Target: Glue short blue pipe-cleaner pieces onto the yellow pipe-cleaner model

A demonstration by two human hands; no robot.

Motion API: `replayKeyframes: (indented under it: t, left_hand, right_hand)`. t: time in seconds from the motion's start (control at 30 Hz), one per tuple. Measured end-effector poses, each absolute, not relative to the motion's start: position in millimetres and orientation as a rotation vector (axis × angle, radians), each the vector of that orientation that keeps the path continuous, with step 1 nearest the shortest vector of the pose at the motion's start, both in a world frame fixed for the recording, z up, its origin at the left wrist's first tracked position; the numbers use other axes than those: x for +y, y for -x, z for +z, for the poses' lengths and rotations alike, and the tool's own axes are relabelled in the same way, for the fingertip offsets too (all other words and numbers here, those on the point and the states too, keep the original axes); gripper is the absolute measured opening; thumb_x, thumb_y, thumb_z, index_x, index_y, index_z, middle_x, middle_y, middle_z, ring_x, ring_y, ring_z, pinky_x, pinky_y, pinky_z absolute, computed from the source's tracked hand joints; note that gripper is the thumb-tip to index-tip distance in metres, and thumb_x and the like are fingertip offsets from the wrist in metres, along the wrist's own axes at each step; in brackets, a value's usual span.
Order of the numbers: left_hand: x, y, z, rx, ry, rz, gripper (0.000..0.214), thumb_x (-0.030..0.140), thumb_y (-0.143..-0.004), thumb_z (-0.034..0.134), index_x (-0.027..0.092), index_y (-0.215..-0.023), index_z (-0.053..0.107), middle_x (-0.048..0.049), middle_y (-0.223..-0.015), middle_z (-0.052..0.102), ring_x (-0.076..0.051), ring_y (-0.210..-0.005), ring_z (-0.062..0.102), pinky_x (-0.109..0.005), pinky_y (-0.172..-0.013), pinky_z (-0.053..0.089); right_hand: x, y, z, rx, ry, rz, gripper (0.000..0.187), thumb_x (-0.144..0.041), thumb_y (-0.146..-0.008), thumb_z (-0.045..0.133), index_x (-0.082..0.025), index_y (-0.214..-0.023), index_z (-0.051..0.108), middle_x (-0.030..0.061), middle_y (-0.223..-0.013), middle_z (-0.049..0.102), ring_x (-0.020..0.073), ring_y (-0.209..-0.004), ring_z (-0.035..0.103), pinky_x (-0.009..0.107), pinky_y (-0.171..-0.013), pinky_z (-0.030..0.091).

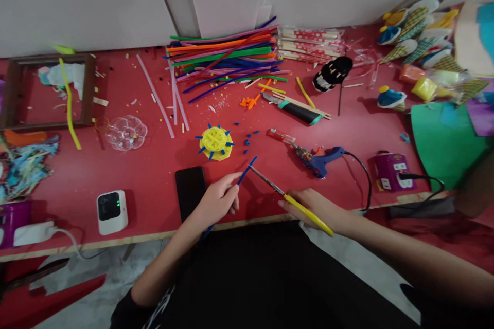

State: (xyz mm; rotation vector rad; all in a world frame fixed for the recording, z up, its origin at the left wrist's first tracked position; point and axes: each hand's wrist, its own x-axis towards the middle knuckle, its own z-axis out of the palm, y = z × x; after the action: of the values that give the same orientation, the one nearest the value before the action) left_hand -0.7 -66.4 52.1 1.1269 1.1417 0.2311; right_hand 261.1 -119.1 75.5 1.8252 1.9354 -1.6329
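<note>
Well, slender stem [244,175], metal-bladed scissors [287,198]

Dim, diffuse light; right edge blurred.

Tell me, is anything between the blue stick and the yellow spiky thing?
Yes: small blue bits lie on the red table between the yellow spiky thing and the tip of the blue stick in the left hand. They look low, so probably easy to pass over.
</note>
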Motion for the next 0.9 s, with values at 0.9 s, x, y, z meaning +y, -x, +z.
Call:
replayKeyframes:
  t: [0.9]
  left_hand:
    - [-68.2, 20.7, 112.6, 1.203, -1.3, 0.467, 0.023, 0.039, -0.099, 0.055, 0.023, -0.109, 0.067, 0.0036, -0.065, 0.057, -0.012, -0.05, 0.047, -0.024, -0.046, 0.037]
  right_hand:
    - [-39.0, -311.5, 98.0, 1.969, -2.283, -0.35, 0.037, -0.058, -0.089, 0.057, -0.022, -0.083, 0.062, 0.0113, -0.082, 0.069, 0.0237, -0.068, 0.062, 0.031, -0.057, 0.035]
